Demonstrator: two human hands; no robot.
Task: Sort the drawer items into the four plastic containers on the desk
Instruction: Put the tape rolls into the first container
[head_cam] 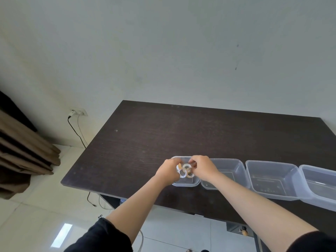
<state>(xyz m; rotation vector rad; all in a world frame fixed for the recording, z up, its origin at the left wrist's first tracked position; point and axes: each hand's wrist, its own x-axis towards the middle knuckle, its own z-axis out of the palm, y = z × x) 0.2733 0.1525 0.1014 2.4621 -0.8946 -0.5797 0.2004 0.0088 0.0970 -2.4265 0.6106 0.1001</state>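
Soft even daylight, wide-angle bending at edges, slight blur throughout.

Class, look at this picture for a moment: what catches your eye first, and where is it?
Both hands, left hand and right hand, meet over the leftmost container, holding small tape rolls. Three more clear containers line the near edge of the dark desk to the right.
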